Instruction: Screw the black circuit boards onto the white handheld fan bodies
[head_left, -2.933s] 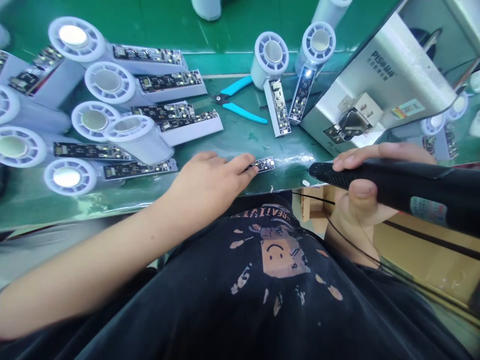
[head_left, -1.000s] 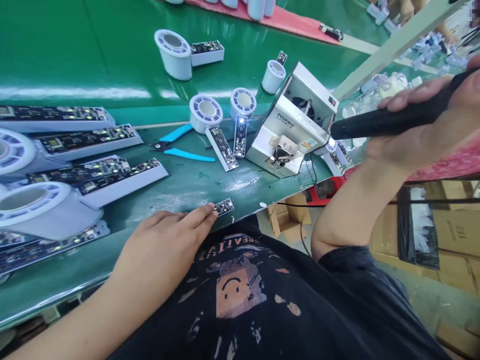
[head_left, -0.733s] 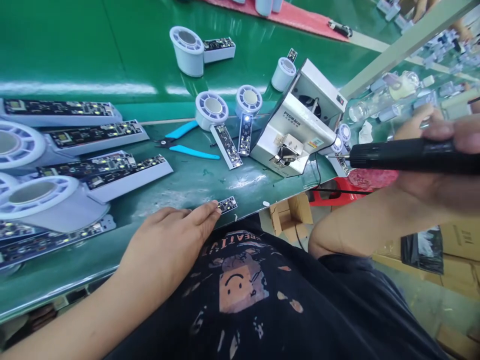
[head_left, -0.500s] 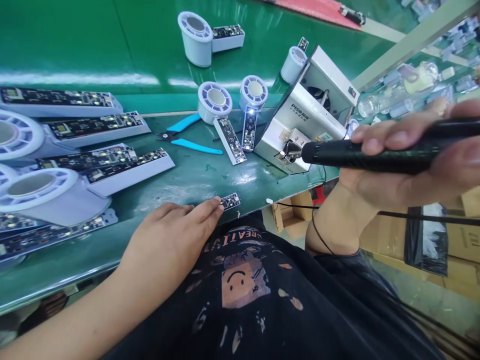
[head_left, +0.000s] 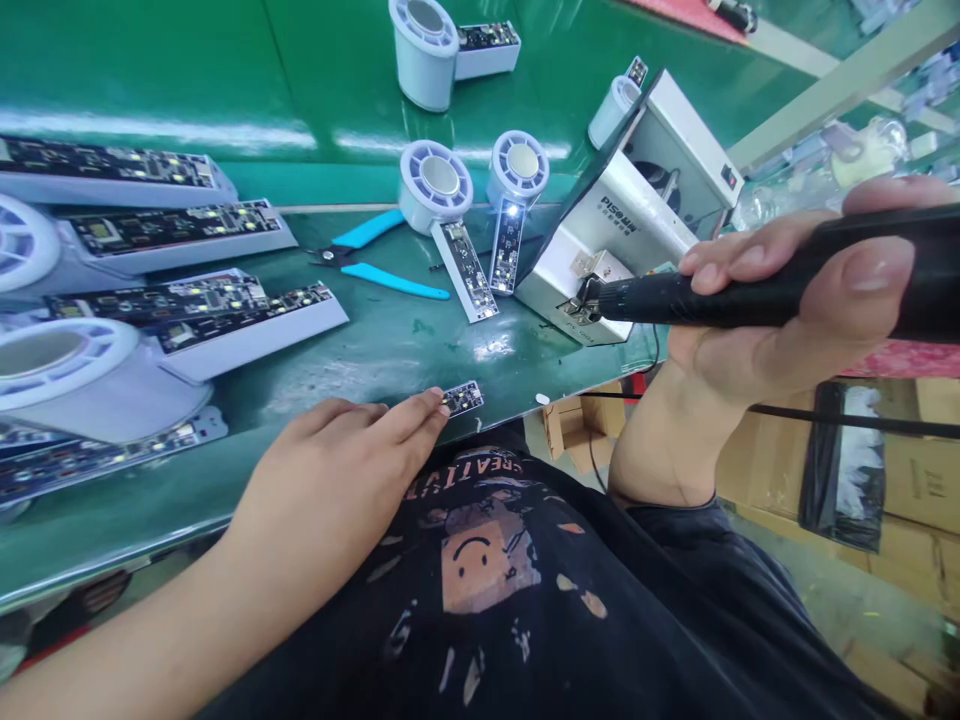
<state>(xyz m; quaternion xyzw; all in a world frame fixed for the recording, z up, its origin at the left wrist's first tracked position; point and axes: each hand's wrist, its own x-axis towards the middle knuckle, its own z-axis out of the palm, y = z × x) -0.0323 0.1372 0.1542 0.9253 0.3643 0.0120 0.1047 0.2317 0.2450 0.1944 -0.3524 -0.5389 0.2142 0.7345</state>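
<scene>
My right hand (head_left: 795, 270) is wrapped round a black electric screwdriver (head_left: 690, 303). Its tip is at the pick-up opening of a silver screw feeder (head_left: 622, 215), where the bit itself is hard to make out. At the near table edge, my left hand (head_left: 352, 460) has its fingers together over a narrow circuit board (head_left: 463, 397). Only the board's right end shows; the rest lies hidden under the hand. Beyond it, two white fan-like units stand side by side, one (head_left: 474, 270) dark and the other (head_left: 508, 245) with a lit LED.
Blue-handled cutters (head_left: 394, 280) lie left of the fan units. Several more white units with boards (head_left: 247, 320) crowd the left of the green table (head_left: 360, 350). Others, including one white unit (head_left: 424, 60), stand farther back. Cardboard boxes (head_left: 772, 455) sit below on the right.
The screwdriver has shifted slightly left, its front end now closer into the feeder opening. My left hand stays over the circuit board. The view has shifted a little.
</scene>
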